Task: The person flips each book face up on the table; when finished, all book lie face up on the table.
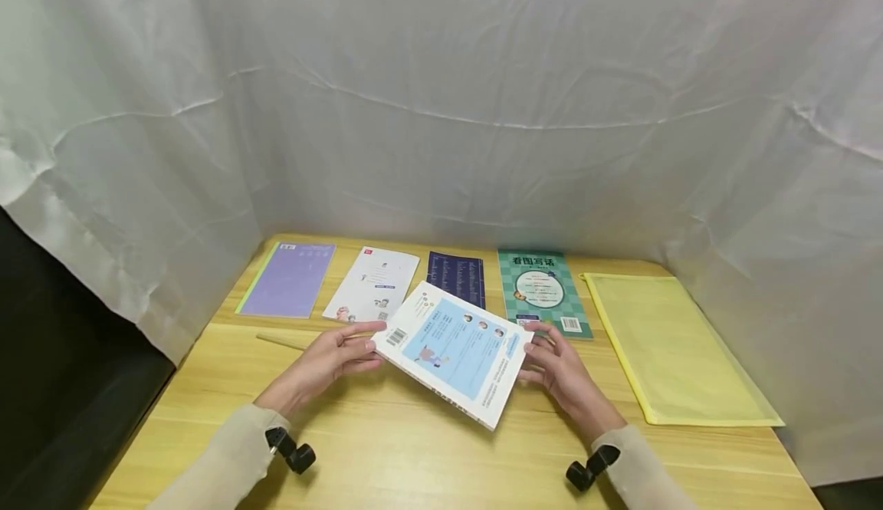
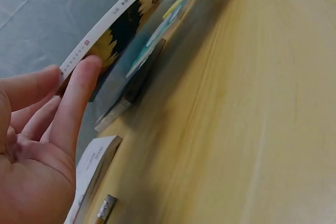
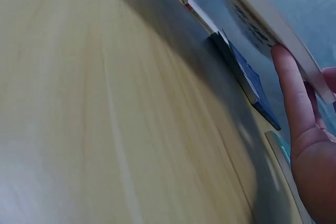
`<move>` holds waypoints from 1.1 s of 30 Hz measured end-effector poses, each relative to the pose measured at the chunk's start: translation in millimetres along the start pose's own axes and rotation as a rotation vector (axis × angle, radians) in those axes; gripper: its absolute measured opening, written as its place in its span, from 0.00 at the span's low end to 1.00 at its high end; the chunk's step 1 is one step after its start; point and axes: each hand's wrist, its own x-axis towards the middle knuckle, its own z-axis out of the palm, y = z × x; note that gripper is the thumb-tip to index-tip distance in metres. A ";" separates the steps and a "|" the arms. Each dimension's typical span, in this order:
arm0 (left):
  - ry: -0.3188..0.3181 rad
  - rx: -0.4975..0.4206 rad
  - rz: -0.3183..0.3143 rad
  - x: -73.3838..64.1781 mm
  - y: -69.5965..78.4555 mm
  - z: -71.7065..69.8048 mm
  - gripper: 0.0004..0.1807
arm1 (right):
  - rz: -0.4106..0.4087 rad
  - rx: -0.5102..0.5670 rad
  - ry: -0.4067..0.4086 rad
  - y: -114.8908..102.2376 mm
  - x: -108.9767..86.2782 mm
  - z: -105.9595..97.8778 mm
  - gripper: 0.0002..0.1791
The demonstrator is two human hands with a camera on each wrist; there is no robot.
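Observation:
Between both hands a white book [image 1: 451,353] with a light blue panel and a barcode is held tilted above the table. My left hand [image 1: 338,357] pinches its left corner near the barcode. At the opposite side my right hand [image 1: 562,372] grips the edge. In the left wrist view the spine of the book [image 2: 113,17] shows, with a dark and yellow cover underneath and the left fingers [image 2: 79,95] at its end. The right wrist view has the book's page edge [image 3: 278,22] with a right finger [image 3: 289,77] against its underside.
Along the back lie a purple notebook [image 1: 286,280], a white booklet [image 1: 375,284], a dark blue book [image 1: 458,272] and a green book [image 1: 545,291]. A yellow zip pouch [image 1: 679,349] lies at the right. A pencil-like stick [image 1: 279,340] lies beside the left hand. Grey curtains [image 1: 441,111] enclose the table.

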 end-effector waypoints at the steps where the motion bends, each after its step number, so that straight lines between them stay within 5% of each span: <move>1: 0.003 0.006 0.007 0.7 0.9 0.0 0.30 | -0.003 -0.007 -0.010 -0.5 -0.2 -0.2 0.19; 7: 0.009 0.137 0.095 2.5 11.9 2.7 0.28 | -0.012 0.029 -0.046 -4.2 -1.1 -4.1 0.20; 11: 0.059 0.243 0.190 3.2 17.5 6.0 0.24 | -0.058 0.092 -0.107 -8.5 -1.5 -8.5 0.20; 18: 0.144 0.351 0.246 3.6 20.3 9.4 0.18 | -0.088 0.170 -0.161 -10.7 0.0 -12.3 0.19; 33: 0.083 0.316 0.307 7.3 14.0 7.8 0.15 | -0.107 0.099 -0.149 -9.8 0.2 -10.1 0.12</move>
